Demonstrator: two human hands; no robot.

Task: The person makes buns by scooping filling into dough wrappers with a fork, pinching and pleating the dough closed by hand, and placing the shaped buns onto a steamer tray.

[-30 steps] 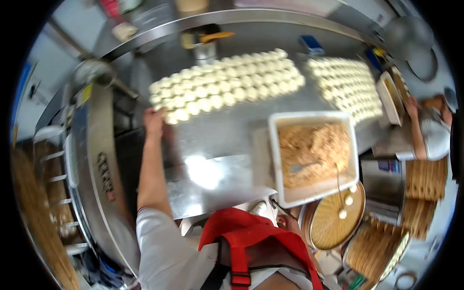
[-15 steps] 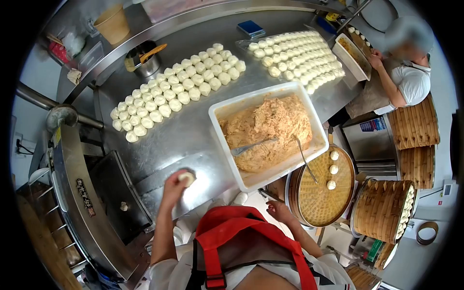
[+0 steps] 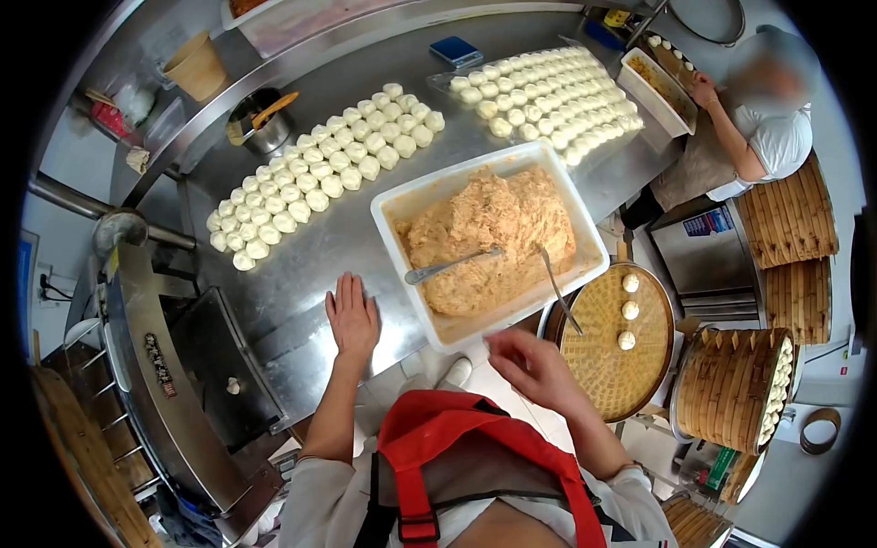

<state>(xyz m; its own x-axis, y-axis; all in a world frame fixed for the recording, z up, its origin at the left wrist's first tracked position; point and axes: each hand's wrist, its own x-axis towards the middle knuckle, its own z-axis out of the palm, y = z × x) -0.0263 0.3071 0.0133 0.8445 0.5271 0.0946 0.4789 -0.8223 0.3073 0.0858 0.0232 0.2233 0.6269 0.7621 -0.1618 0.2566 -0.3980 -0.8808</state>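
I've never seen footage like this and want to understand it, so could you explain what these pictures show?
There is no robot: all the pictures come from one camera on a person's head, looking down past their red apron straps.

The left hand lies palm down on a steel table. The right hand, fingers bent, is near a corner of a white tub. I see nothing held in either.

The tub contains a pinkish-orange mixture and two metal utensils. Beyond it are two groups of pale dough pieces. A round woven tray at right bears three more. Further right, another person works.
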